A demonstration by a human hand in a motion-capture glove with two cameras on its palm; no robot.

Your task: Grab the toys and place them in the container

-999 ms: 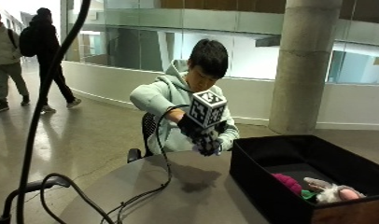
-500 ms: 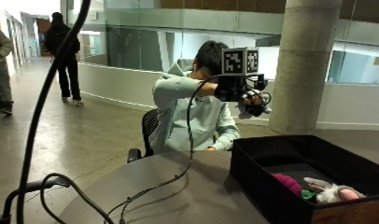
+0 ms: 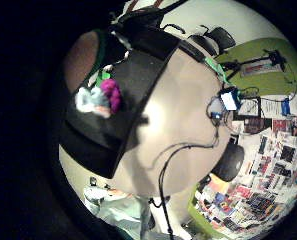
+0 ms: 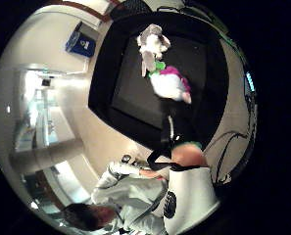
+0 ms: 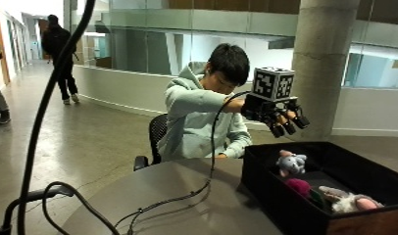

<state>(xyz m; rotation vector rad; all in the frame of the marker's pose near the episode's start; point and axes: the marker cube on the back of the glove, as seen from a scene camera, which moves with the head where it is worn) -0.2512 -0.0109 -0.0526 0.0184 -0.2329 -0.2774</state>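
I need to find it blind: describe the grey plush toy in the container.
Find the black container on the round table. The grey plush toy sits at its back, below the gloved right hand. Unlike the magenta toy, it is grey.

- Container (image 5: 277, 196): a black, open-topped rectangular box standing on the tabletop at the right.
- Grey toy (image 5: 290, 163): a small plush, upright, near the container's far left wall.
- Pink toy (image 5: 297, 186): a magenta plush lying in the container.
- White toy (image 5: 346, 200): a pale plush with pink, lying at the near side.
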